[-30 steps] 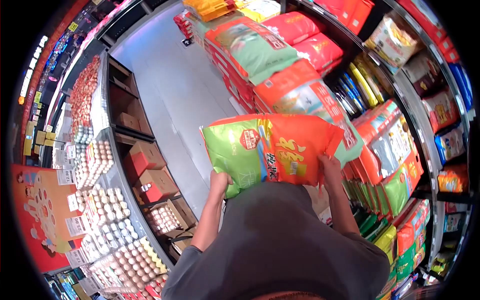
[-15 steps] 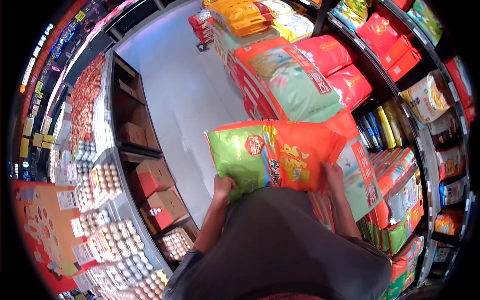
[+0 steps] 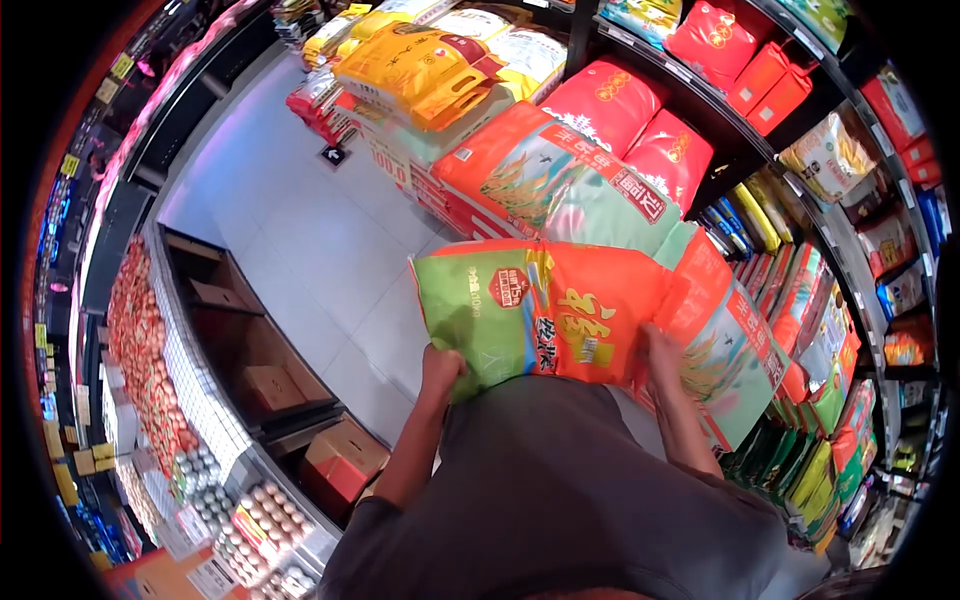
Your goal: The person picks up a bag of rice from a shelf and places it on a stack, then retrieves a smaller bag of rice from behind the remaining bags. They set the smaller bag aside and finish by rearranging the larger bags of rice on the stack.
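Note:
I hold a large green and orange rice bag (image 3: 540, 310) flat in front of my chest with both hands. My left hand (image 3: 441, 366) grips its green end from below. At the orange end my right hand (image 3: 662, 350) grips the bag's edge. The bag hangs just above and in front of a stack of similar orange and green rice bags (image 3: 570, 185) piled on the floor to the right.
Shelves (image 3: 800, 150) full of red, yellow and green packets line the right side. Yellow rice bags (image 3: 420, 70) top the far stack. An egg display (image 3: 250, 520) with cardboard boxes (image 3: 340, 465) beneath it runs along the left. Grey floor tiles (image 3: 300, 240) form the aisle between.
My view has turned right and up the aisle; the egg display slid down and left. The bag stays in both hands, now closer to the stacked bags.

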Motion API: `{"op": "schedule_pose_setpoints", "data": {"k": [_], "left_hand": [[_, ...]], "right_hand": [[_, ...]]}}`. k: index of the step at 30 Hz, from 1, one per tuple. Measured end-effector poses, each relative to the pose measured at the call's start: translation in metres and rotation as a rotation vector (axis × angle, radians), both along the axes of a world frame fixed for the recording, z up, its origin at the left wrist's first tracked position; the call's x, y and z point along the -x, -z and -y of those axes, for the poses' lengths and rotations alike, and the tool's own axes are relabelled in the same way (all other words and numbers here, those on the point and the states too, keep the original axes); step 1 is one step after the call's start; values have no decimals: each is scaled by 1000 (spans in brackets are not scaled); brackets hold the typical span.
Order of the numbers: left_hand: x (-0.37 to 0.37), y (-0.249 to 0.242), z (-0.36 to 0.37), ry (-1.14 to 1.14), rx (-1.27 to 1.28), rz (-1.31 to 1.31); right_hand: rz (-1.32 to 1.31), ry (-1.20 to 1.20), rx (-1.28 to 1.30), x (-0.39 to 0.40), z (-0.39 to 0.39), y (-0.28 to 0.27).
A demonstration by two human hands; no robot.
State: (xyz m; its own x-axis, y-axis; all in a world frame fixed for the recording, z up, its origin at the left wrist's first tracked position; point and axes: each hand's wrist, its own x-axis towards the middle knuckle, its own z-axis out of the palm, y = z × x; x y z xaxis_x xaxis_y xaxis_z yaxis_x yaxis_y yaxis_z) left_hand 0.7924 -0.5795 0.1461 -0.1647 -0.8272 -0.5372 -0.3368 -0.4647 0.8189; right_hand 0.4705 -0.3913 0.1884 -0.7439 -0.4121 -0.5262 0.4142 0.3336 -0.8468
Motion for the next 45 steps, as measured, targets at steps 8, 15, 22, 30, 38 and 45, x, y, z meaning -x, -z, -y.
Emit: {"op": "schedule_pose_setpoints", "data": {"k": [8, 15, 22, 30, 38, 45], "left_hand": [[55, 20, 151, 230, 25, 82], [109, -2, 246, 310, -26, 69], [164, -2, 310, 436, -50, 88], [226, 13, 392, 591, -75, 117], [303, 67, 493, 912, 336, 46], [332, 20, 467, 789, 371, 360]], "right_hand": [[-85, 144, 78, 15, 78, 24], [-120, 294, 142, 33, 149, 5], [-58, 405, 63, 56, 187, 14], [-161, 556, -53, 69, 229, 16], [-46, 807, 93, 135, 316, -9], [-123, 678, -130, 174, 257, 62]]}}
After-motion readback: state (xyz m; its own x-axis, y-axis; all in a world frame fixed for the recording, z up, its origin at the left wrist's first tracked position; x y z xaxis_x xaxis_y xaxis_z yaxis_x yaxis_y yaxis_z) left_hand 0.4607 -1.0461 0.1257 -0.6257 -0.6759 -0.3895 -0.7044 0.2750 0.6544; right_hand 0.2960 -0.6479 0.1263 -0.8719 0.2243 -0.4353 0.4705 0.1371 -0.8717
